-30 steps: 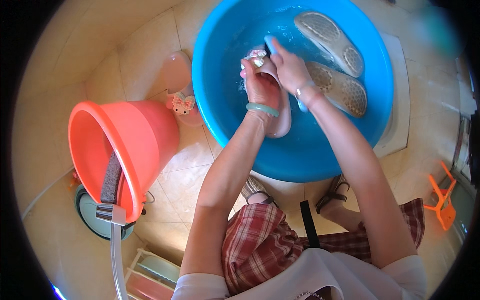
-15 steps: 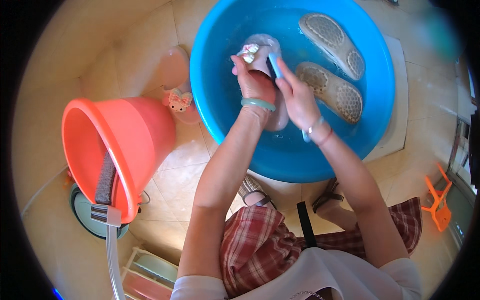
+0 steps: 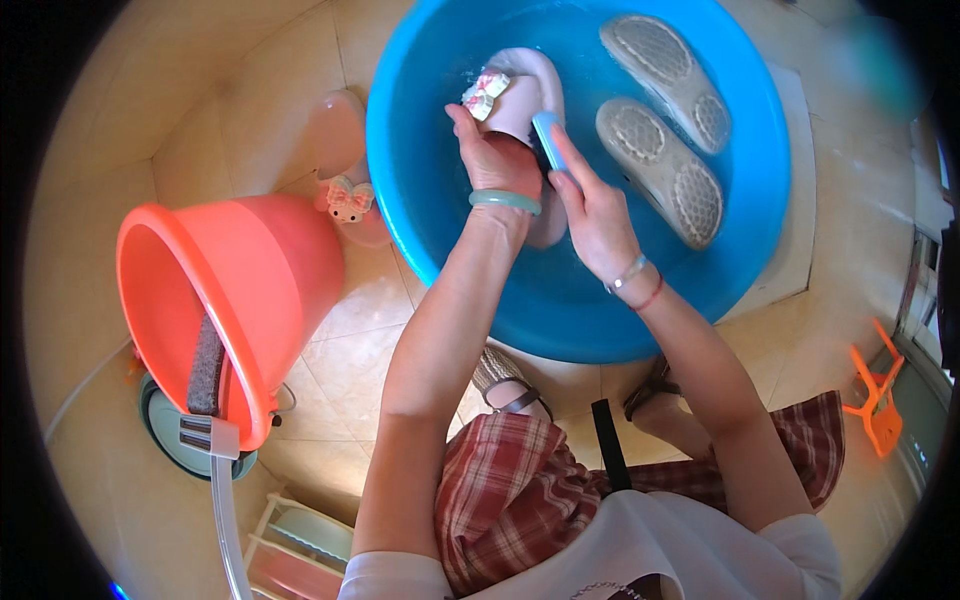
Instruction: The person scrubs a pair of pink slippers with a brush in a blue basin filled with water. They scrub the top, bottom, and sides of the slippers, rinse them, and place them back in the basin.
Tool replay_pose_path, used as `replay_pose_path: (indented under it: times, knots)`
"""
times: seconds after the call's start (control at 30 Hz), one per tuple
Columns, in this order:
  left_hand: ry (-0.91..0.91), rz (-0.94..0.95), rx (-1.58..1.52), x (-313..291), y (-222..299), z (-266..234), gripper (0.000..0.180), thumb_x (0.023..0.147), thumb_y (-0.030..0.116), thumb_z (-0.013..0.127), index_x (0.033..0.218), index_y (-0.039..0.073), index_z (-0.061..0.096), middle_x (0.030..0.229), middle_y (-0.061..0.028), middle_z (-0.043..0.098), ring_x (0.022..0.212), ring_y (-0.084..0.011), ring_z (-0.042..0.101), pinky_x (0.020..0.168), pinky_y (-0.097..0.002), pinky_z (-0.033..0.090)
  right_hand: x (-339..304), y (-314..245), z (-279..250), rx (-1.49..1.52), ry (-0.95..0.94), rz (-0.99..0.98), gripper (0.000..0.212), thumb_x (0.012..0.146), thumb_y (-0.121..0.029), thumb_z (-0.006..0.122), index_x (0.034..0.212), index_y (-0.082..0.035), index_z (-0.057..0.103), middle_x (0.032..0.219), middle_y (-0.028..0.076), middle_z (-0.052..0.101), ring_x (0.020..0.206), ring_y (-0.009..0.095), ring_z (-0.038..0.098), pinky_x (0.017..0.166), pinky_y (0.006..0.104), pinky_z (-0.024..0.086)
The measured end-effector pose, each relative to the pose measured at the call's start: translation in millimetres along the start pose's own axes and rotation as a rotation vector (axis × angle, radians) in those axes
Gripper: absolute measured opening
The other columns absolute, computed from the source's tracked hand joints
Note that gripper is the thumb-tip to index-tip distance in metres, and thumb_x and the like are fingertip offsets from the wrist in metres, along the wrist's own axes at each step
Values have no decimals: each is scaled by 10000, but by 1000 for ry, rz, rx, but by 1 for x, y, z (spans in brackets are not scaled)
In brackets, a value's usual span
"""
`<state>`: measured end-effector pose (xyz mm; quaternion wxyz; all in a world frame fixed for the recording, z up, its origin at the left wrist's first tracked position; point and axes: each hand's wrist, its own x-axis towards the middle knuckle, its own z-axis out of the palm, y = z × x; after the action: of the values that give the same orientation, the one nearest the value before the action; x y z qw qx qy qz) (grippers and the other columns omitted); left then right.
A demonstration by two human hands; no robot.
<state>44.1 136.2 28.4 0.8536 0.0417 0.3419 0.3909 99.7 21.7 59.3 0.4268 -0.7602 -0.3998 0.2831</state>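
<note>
My left hand grips a pale pink slipper with a white and pink bow on its strap. The thumb lies beside the bow; the other fingers are mostly hidden in the slipper's opening. In my right hand is a light blue scrubbing brush, its dark bristles against the slipper's right edge. Both hands are over a large blue basin holding water. To the right in it, two pale shoes, an upper one and a lower one, lie with their patterned soles up.
Left of the basin stands a coral bucket, tilted, with a grey sponge mop across its rim. A pink slipper with a character face lies on the tiles between them. An orange plastic object is at the right; a small rack is lower left.
The brush has moved slightly down along the slipper's edge. My left hand and the slipper have shifted a little left, and the slipper's toe shows more fully.
</note>
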Motion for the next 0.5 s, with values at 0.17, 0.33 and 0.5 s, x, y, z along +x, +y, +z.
replay_pose_path:
  times: [0.17, 0.33, 0.5]
  knots:
    - [39, 0, -30, 8, -8, 3, 742, 936, 669, 370, 1384, 82, 443, 1376, -113, 522, 1280, -303, 478, 1099, -433, 349, 97, 15, -2, -199, 8, 108, 457, 988, -244, 478, 1440, -216, 421, 1048, 260, 632, 944, 468, 602, 799, 455, 491]
    - [37, 5, -77, 12, 3, -9, 711, 929, 646, 437, 1350, 74, 482, 1322, -115, 561, 1241, -286, 514, 1071, -424, 386, 37, 3, -2, -66, -50, 96, 481, 994, -246, 475, 1467, -238, 385, 1000, 274, 645, 859, 461, 629, 722, 471, 505]
    - [25, 41, -21, 7, 3, 1, 677, 938, 604, 465, 1346, 63, 481, 1328, -119, 558, 1240, -292, 515, 1073, -419, 388, 29, 9, 5, -40, 37, 40, 466, 992, -247, 479, 1451, -207, 410, 1014, 274, 642, 901, 445, 624, 729, 470, 498]
